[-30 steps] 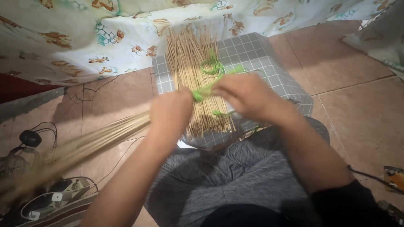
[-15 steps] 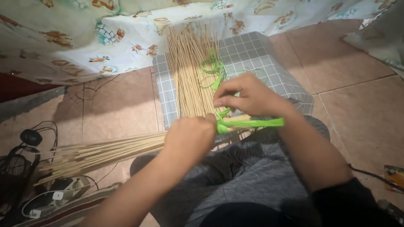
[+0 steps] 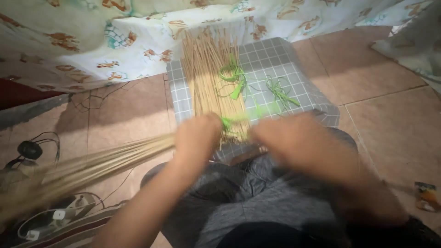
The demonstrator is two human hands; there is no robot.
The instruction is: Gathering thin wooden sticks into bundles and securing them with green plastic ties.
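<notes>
While the person sits on the tiled floor with grey-trousered knees drawn up, the left hand is closed tight around a bundle of thin sticks, gripping it near one end so that the long part fans out low to the person's left, blurred with motion. A green strip shows right at the left hand's thumb side, touching the gripped end of the bundle. The right hand is just beside it, heavily smeared; I cannot tell whether its fingers are pinched on the strip or loose, nor whether the strip is wound or knotted. Judged from this, the tying of this bundle is under way and not finished: the sticks are gathered and held, the binding is at the bundle, but no tidy wrap shows. Much material is left. In front of the knees a grey checked cushion carries a loose pile of sticks, lying roughly lengthwise away from the person, unbound. On the cushion beside that pile lie spare green strips, and a second small tangle sits a little to the right, apart from the sticks. A patterned cloth hangs behind. At the lower left, near the bundle's far tip, lie a power strip and dark cables.
</notes>
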